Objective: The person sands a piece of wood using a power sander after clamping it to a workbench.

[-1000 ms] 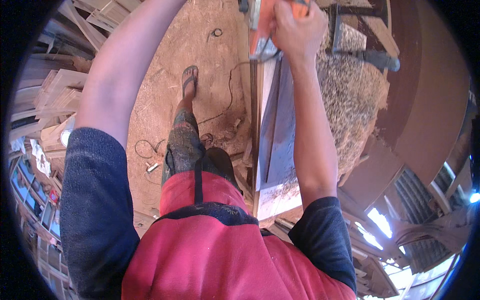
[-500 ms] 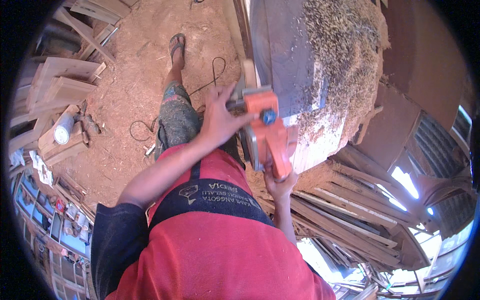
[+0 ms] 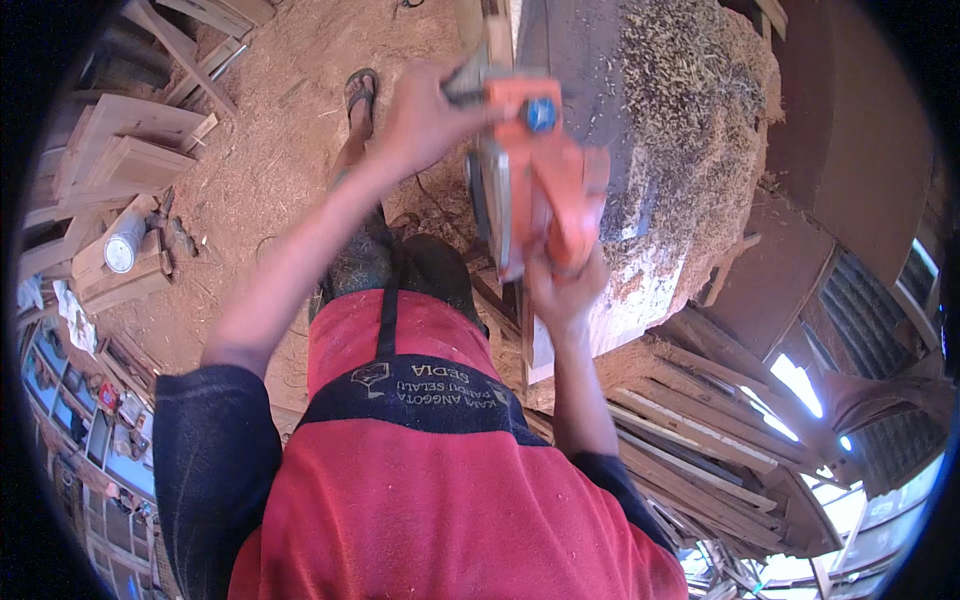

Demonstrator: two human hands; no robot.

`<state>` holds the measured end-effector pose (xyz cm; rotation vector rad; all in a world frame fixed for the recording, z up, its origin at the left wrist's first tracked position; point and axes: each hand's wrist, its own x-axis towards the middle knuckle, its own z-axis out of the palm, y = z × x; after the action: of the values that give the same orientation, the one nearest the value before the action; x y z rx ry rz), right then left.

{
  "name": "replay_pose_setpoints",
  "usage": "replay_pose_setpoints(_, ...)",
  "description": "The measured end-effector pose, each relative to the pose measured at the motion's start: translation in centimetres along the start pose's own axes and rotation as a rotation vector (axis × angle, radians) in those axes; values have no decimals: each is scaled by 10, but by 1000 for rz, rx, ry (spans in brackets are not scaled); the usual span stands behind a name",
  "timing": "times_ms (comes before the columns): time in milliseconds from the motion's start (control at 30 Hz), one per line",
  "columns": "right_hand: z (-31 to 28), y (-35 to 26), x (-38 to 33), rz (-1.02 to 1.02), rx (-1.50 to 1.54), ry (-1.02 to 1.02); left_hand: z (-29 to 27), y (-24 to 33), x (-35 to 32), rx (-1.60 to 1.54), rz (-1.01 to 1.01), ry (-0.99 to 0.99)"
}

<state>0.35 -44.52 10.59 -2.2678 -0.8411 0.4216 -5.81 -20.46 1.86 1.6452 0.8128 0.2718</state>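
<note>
An orange electric hand planer (image 3: 568,180) with a blue knob rests along the near edge of a workbench. Its rear handle is gripped by my right hand (image 3: 565,295), fingers wrapped round it. Up at the front, my left hand (image 3: 425,115) is closed on the grey metal part beside the knob, thumb stretched toward the knob. A narrow pale wood edge (image 3: 498,42) runs on ahead of the tool. What lies directly under the planer is hidden by its body. Motion blurs the tool and both hands somewhat.
Wood shavings (image 3: 695,110) heap over the bench top to the right. Stacked planks (image 3: 700,430) lie behind at lower right. Boards (image 3: 150,155) and a white can (image 3: 122,252) stand on the left. Sawdust covers the floor (image 3: 255,150), where a dark cord lies near my legs.
Both hands have pushed the planer forward along the bench edge, away from my body. My arms are more stretched out, and more of the pale wood behind the tool shows.
</note>
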Motion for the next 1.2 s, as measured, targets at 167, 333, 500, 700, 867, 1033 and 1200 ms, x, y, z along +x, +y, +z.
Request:
replay_pose_setpoints(167,46,-41,138,-76,2,9,-59,-20,134,-273,15,-20)
replay_pose_setpoints(333,44,-38,123,-101,-7,19,-58,-8,106,-161,-37,43)
replay_pose_setpoints(500,-12,6,-37,48,3,-55,41,-37,-42,3,27,80)
replay_pose_setpoints(700,-47,53,-161,151,-126,-32,91,-21,-159,17,-57,83)
replay_pose_setpoints(867,-34,45,-121,154,-27,-17,68,-15,-114,-18,-78,68)
replay_pose_setpoints(1033,-4,12,-23,92,67,-53,20,-11,-22,-45,-36,127)
replay_pose_setpoints(1200,25,-24,91,17,41,-97,-34,-11,81,35,-17,155)
